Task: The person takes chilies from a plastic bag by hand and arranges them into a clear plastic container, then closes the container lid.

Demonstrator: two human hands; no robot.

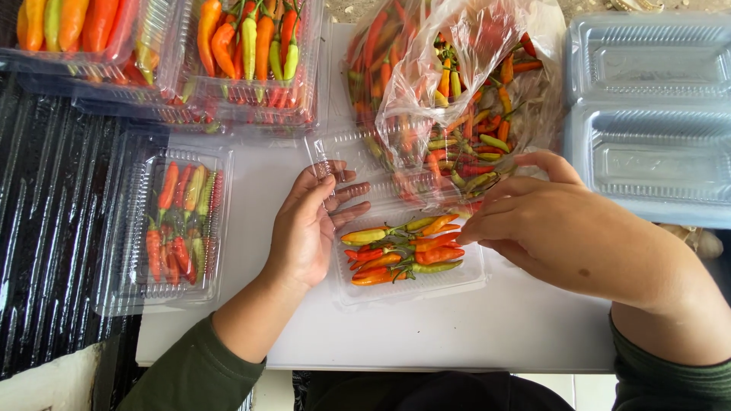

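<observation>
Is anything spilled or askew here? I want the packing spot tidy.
Nothing spilled. The clear plastic bag of mixed chillies lies open on its side, with chillies bunched at its mouth beside the open clear clamshell box between the left hand and right hand.

White flat table [457, 335]: open clear plastic clamshell tray of chillies [407, 262] near front edge; clear plastic chilli bag [449, 84] at back edge.

A clear plastic clamshell box [411, 285] lies open and flat on the white table, its lid swung up toward twelve o'clock, its tray holding a loose heap of small chillies [403, 251] in red, orange, yellow and green, mostly lying lengthwise from nine to three o'clock.
</observation>
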